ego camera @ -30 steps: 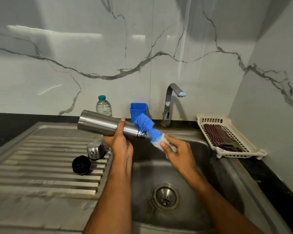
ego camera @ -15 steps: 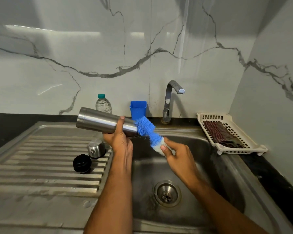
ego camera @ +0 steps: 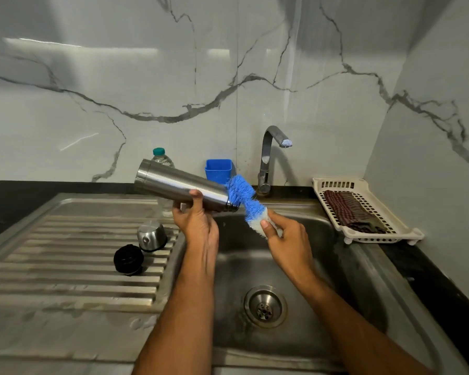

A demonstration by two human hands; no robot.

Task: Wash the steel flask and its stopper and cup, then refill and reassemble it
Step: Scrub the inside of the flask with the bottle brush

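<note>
Over the sink (ego camera: 349,266), the left hand (ego camera: 198,223) grips the steel flask (ego camera: 179,185), mouth toward three o'clock. The right hand (ego camera: 284,234) pinches the blue brush (ego camera: 244,196) at its mouth.

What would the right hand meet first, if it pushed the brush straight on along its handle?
Most likely the flask mouth: the right hand aims the blue brush up-left at it, bristles already at the neck. Depth is hard to judge.

Hidden and cut-off parts at the sink

The clear plastic bottle with a teal cap (ego camera: 161,158) is mostly hidden behind the tilted steel flask (ego camera: 179,185). The right hand (ego camera: 287,234) covers the blue-and-white bottle brush's (ego camera: 245,197) handle. Both forearms run off the bottom edge; the flask's inside cannot be seen.
</note>
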